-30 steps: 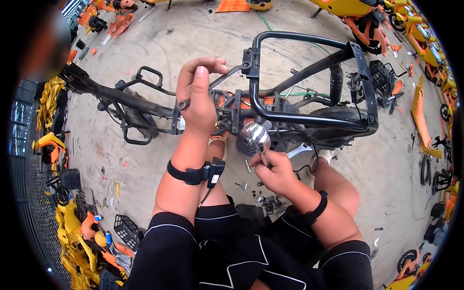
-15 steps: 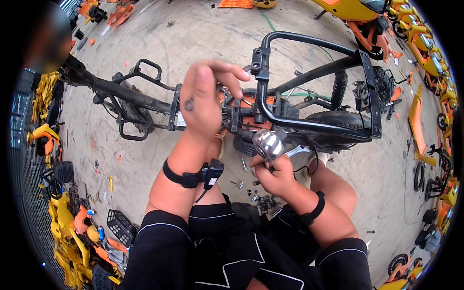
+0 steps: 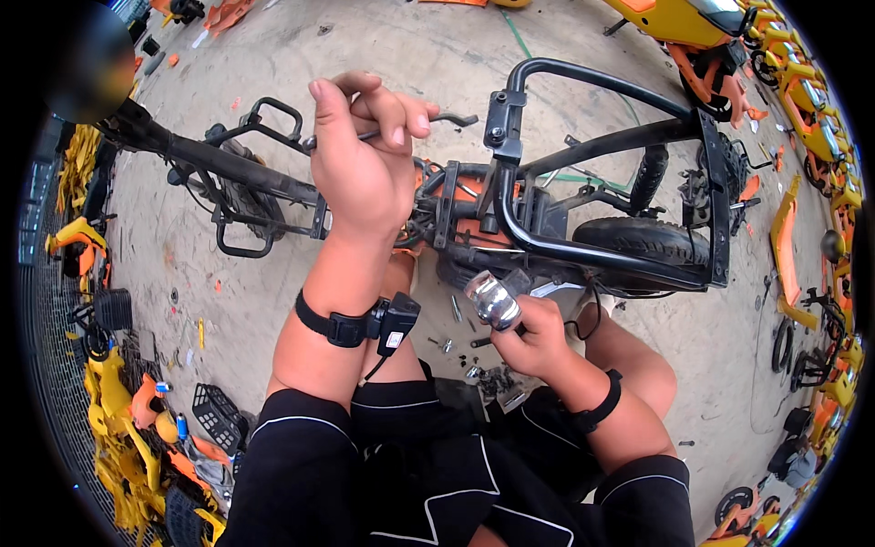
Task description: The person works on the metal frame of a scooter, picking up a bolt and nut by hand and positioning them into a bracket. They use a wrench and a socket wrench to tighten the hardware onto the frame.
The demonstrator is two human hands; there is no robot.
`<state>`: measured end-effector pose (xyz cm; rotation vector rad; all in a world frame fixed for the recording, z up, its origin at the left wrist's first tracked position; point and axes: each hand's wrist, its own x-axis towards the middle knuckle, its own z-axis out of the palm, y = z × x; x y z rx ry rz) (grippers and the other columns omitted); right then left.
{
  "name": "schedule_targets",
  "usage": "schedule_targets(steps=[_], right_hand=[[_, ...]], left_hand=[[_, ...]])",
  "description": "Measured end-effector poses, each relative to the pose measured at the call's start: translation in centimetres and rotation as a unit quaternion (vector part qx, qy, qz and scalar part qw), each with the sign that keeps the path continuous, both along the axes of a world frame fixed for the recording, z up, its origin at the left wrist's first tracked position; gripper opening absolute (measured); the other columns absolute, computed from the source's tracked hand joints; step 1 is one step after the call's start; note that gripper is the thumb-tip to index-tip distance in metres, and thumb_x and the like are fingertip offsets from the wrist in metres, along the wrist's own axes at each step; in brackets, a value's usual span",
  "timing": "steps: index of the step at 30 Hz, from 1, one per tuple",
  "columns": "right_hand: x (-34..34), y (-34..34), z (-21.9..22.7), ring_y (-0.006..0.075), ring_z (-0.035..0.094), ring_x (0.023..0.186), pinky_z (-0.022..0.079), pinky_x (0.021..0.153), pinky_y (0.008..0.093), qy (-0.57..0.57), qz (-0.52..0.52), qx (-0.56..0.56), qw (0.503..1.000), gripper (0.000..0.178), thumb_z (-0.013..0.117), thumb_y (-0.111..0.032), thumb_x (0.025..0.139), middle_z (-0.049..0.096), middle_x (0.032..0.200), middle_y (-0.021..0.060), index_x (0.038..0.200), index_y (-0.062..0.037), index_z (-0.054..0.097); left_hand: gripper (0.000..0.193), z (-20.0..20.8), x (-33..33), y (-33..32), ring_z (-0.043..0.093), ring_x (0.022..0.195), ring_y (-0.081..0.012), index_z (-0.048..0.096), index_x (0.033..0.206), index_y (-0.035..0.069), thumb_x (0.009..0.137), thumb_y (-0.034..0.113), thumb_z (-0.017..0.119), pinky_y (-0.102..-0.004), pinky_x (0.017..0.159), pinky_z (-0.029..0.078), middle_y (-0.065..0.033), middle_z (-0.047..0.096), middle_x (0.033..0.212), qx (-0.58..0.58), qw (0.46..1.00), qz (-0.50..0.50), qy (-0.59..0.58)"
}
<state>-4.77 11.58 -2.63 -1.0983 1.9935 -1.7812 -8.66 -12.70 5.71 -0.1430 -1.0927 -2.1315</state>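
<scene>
A stripped black scooter frame (image 3: 602, 146) lies on its side on the concrete in front of me, its rear tyre (image 3: 638, 239) to the right. My left hand (image 3: 357, 155) is raised above the frame, fingers closed around a thin metal tool (image 3: 451, 118) whose tip sticks out to the right. My right hand (image 3: 533, 337) is lower, just below the frame, gripping a shiny chrome cylindrical part (image 3: 492, 299). Both wrists wear black bands.
Loose bolts and small parts (image 3: 460, 342) lie on the ground between my knees. Piles of yellow and orange scooter panels (image 3: 118, 410) and a black basket (image 3: 217, 415) sit at the left. More orange scooters (image 3: 775, 55) line the right side.
My left hand has lifted away from the frame and come nearer the camera with the tool. My right hand has pulled the chrome part down and slightly right, off the frame.
</scene>
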Motion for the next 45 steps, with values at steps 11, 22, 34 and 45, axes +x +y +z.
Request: schedule_targets(steps=[11,22,34,45], right_hand=[[0.1,0.5,-2.2,0.0198,0.058,0.053,0.046,0.051,0.0316,-0.04,0.012,0.023,0.999,0.013,0.058,0.004,0.075,0.059,0.063,0.0081,0.069,-0.0009,0.048],[0.6,0.7,-2.6,0.0093,0.059,0.061,0.048,0.057,0.0252,-0.116,-0.037,0.063,0.991,0.012,0.058,0.004,0.08,0.065,0.071,0.0035,0.085,0.0005,0.068],[-1.7,-0.3,-2.3,0.0245,0.062,0.063,0.048,0.059,0.0345,0.038,-0.03,0.075,0.996,0.019,0.061,0.009,0.08,0.064,0.073,0.0127,0.091,-0.0046,0.067],[-2.5,-0.9,-3.7,0.0188,0.06,0.069,0.05,0.064,0.031,-0.015,-0.025,0.075,0.997,0.014,0.058,0.007,0.091,0.061,0.088,0.0109,0.101,-0.0026,0.057]], left_hand=[[0.05,1.4,-0.3,2.2,0.045,0.054,-0.014,0.057,0.096,0.007,0.106,0.051,0.035,-0.0323,0.07,0.047,-0.0004,0.046,0.058,0.039,0.995,-0.064,0.07],[0.046,0.5,1.3,0.3,0.046,0.056,-0.0143,0.057,0.101,0.005,0.109,0.04,0.027,-0.0367,0.071,0.047,0.0011,0.039,0.055,0.081,0.994,-0.03,0.072],[0.022,1.2,0.1,0.0,0.052,0.065,-0.0074,0.058,0.114,-0.002,0.103,0.015,0.048,-0.0211,0.062,0.042,-0.0013,0.059,0.075,-0.133,0.949,-0.072,-0.276],[0.03,1.0,-1.1,-1.2,0.05,0.048,-0.0078,0.065,0.095,-0.004,0.096,0.024,0.055,-0.0207,0.046,0.038,-0.0071,0.065,0.076,-0.052,0.88,-0.282,-0.377]])
